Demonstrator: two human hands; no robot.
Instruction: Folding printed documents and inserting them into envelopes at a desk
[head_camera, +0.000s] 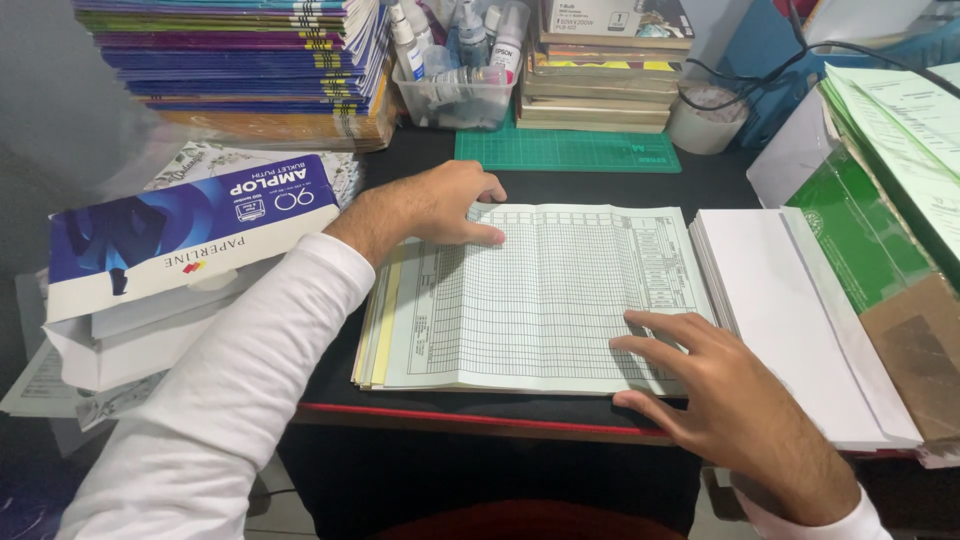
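Both hands press flat on the form pad (545, 295), clasping nothing: left hand (440, 205) on its top left corner at ten o'clock, right hand (725, 400) with fingers spread on its lower right corner at four o'clock. That pad, one thin stack of ruled paper sheets, lies mid-desk. One thick pile of glossy books (235, 60) sits at eleven, one white envelope stack (790, 310) at three, one blue carton (170, 235) at nine, one green cutting mat (565, 150) at twelve.
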